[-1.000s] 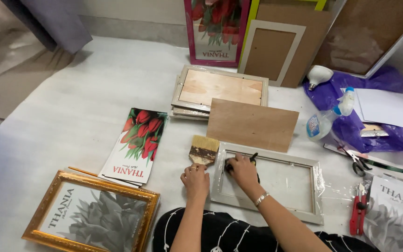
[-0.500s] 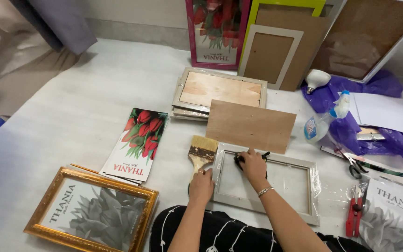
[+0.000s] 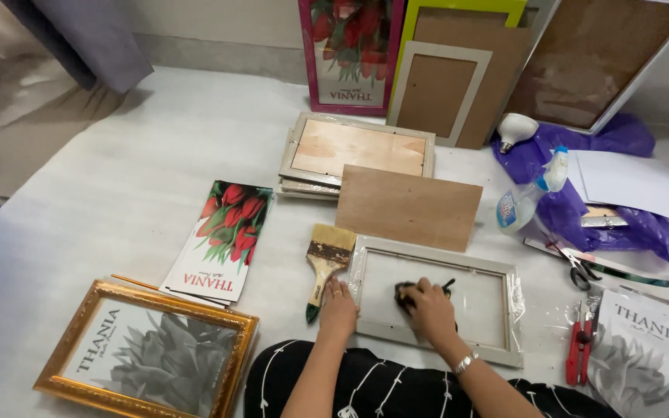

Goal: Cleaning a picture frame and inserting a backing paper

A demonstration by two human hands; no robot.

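Observation:
A pale grey picture frame lies flat in front of me, its wrapper loose at the right edge. My left hand presses down on the frame's near left corner, fingers flat. My right hand rests on the glass inside the frame and grips a small dark wad of cloth. A paintbrush with a wooden handle and a green tip lies just left of the frame, beside my left hand.
A brown backing board lies beyond the frame, behind it a stack of frames. Tulip prints and a gold frame sit left. Spray bottle, purple bag, scissors, red pliers lie right.
My right hand has slid from the frame's far left edge toward me onto the middle of the glass. My left hand has stayed on the near left corner.

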